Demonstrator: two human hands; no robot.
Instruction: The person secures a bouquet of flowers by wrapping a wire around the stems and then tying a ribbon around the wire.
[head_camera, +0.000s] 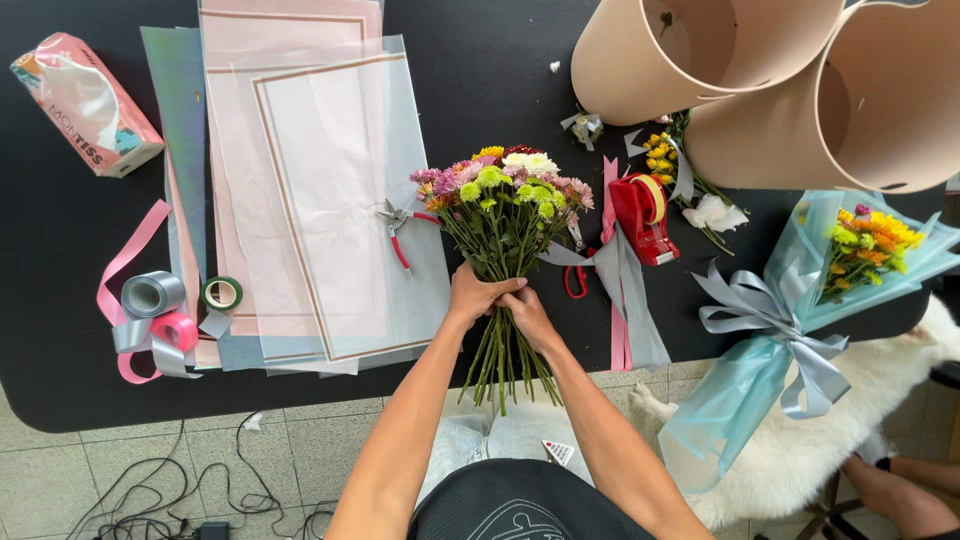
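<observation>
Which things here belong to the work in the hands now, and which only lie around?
In use:
- flower bunch, gripped at the stems by left hand and right hand

Lying about:
- wrapping sheets
- pruning shears
- red tape dispenser
- ribbon rolls
- tissue pack
- finished bouquet

The scene is lit evenly and brightly by soft, diffuse light; its source cannot be told. Only faint, short shadows are cast on the matte black worktop (60, 330), beneath the bunch of mixed chrysanthemums (505, 195) and beside the red tape dispenser (643, 218). Mild sheen is seen on the translucent wrapping sheets (330, 200) and on the grey satin ribbon bow (775, 320). Focus is sharp across the frame, with no motion blur on either hand. The worktop's near edge is bowed by wide-angle distortion, and the beige paper cylinders (760, 80) at the far right corner are stretched.
</observation>
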